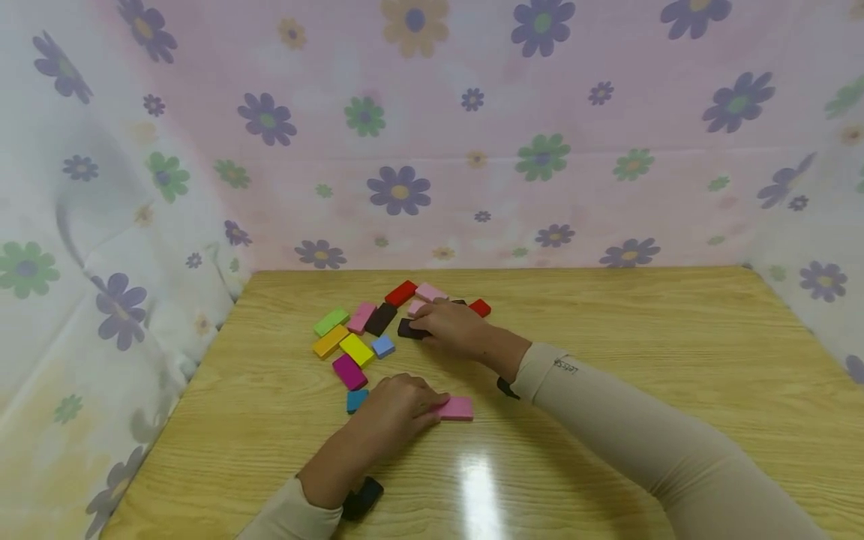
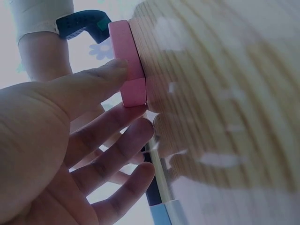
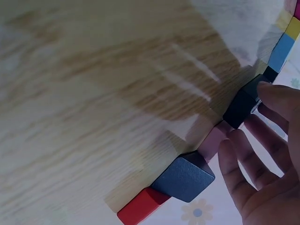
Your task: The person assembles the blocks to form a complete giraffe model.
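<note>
My left hand (image 1: 398, 409) is low on the wooden table and pinches a pink block (image 1: 457, 409) between thumb and index finger. In the left wrist view the thumb lies on the pink block (image 2: 125, 51), with the other fingers spread below it. Farther back, my right hand (image 1: 454, 326) grips a black block (image 1: 409, 328) by thumb and fingers. The right wrist view shows that black block (image 3: 243, 103) near a pink block (image 3: 214, 141), another black block (image 3: 185, 177) and a red block (image 3: 141, 206). My right hand partly hides the blocks behind it.
Left of the hands lie a lime block (image 1: 331, 322), an orange block (image 1: 331, 341), a yellow block (image 1: 356, 349), a magenta block (image 1: 349, 372), a light blue block (image 1: 383, 346) and a teal block (image 1: 356, 400). A flowered cloth (image 1: 472, 135) hangs behind the table (image 1: 641, 360).
</note>
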A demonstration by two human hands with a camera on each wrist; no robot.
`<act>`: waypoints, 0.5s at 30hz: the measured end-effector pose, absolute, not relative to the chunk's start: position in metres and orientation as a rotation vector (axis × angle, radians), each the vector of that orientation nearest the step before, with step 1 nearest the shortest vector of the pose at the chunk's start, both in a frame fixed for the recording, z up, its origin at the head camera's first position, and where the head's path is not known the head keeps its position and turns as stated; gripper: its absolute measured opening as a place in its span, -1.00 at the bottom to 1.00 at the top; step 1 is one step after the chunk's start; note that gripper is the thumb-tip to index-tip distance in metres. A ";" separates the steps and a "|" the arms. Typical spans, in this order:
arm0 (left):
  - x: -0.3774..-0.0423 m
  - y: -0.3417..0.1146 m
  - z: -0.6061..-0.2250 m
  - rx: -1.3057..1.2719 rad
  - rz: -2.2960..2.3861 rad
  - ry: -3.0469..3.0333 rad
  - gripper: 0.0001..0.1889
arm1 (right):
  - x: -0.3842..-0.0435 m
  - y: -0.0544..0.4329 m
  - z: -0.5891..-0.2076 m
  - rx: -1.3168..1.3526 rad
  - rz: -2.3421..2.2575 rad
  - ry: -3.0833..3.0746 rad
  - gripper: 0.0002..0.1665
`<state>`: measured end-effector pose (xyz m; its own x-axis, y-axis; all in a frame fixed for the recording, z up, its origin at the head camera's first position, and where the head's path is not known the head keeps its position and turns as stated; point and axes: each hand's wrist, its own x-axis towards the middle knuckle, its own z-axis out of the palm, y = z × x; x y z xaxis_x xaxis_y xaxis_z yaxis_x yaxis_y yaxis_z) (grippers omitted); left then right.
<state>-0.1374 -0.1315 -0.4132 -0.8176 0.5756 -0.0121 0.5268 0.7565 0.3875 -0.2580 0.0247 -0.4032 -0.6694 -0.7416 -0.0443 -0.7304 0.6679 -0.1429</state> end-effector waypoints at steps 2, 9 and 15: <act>-0.137 -0.131 -0.413 0.882 0.564 2.818 -0.70 | -0.258 0.025 -0.403 -1.235 -0.155 2.773 -0.55; -0.138 -0.131 -0.414 0.884 0.565 2.821 -0.70 | -0.258 0.032 -0.405 -1.185 -0.153 2.764 -0.49; -0.138 -0.132 -0.414 0.856 0.570 2.819 -0.69 | -0.253 0.040 -0.403 -1.216 -0.129 2.760 -0.52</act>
